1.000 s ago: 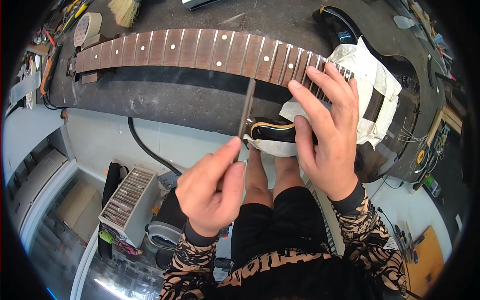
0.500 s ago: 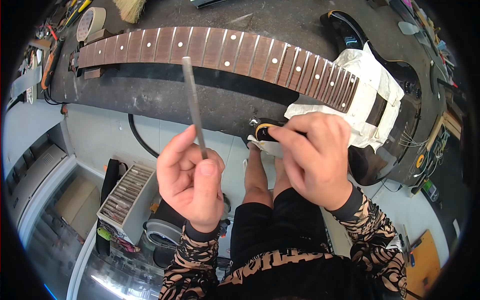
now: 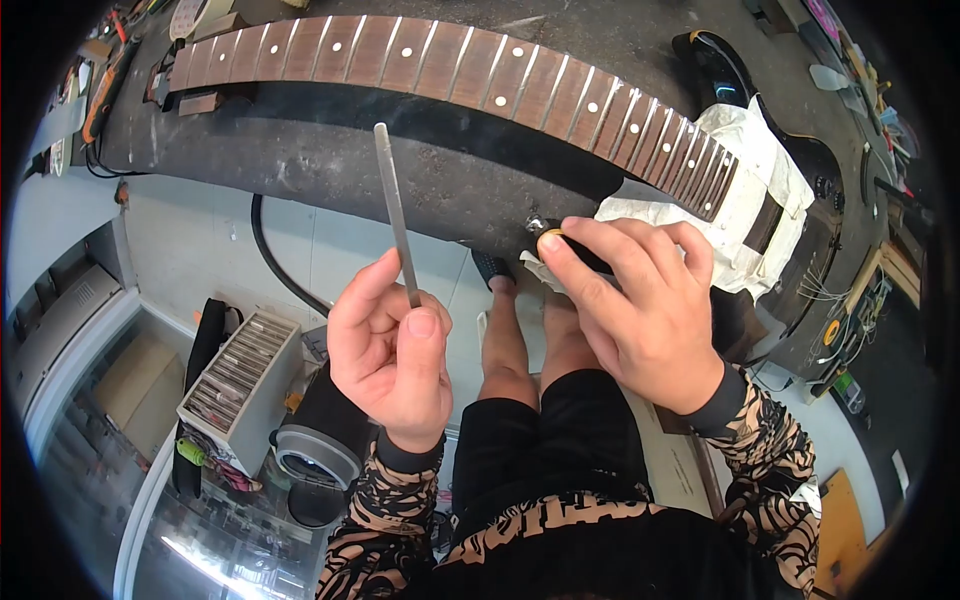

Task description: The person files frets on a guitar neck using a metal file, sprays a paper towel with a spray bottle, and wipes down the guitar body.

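Note:
My left hand (image 3: 392,355) grips a narrow metal file (image 3: 393,195) between thumb and fingers, its rounded tip pointing up and away from me, short of the fretboard. My right hand (image 3: 640,295) is palm down with its fingers loosely apart. Its thumb and index fingertips lie at the near horn of the guitar body (image 3: 800,150), partly covering it; whether they press on it I cannot tell. Beyond both hands stretches the guitar's dark wooden fretboard (image 3: 455,70), without strings, with metal frets and white dots. Pale masking tape (image 3: 625,212) covers the body around the fretboard's end.
The guitar lies on a dark workbench (image 3: 300,150), a small wooden block (image 3: 199,103) under its neck. Tools, including an orange-handled cutter (image 3: 103,105), crowd the left end. Below stand a white box of slim cases (image 3: 240,370) and a grey-black round container (image 3: 320,445).
My right hand has opened from a pinch, its fingers spreading at the guitar's horn. The left hand still holds the file upright. The whole view has shifted a little.

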